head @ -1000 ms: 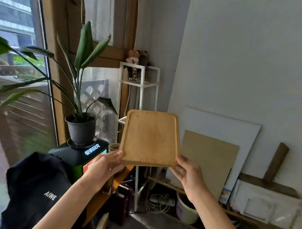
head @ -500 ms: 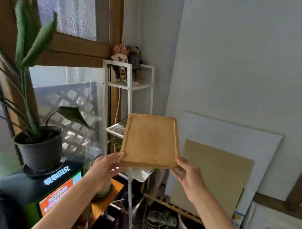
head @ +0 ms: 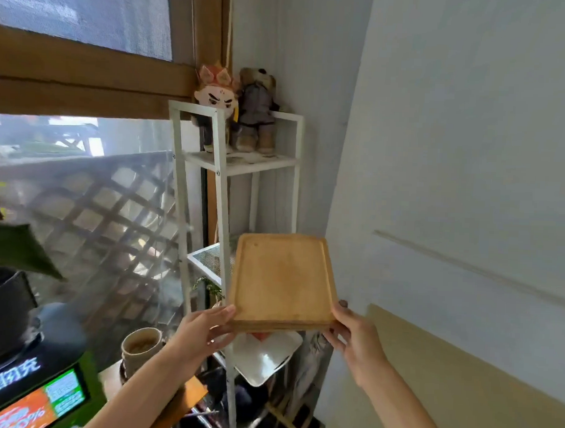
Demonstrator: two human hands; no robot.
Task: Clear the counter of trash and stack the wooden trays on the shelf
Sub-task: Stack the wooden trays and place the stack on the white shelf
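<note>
Pale corner wall backs a white metal shelf rack (head: 222, 192). Left hand (head: 203, 331) and right hand (head: 355, 336) grip the near corners of stacked rectangular wooden trays (head: 282, 281), held level before its mesh middle tier (head: 209, 259), open space above.

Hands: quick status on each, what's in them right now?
Left hand: gripping the near left corner of the wooden trays.
Right hand: gripping their near right corner.

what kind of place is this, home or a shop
Probably a small cafe or shop corner, though it could be a home: a lit power-bank rental kiosk, a white metal shelf with plush dolls, and stacked wooden trays being carried.
</note>
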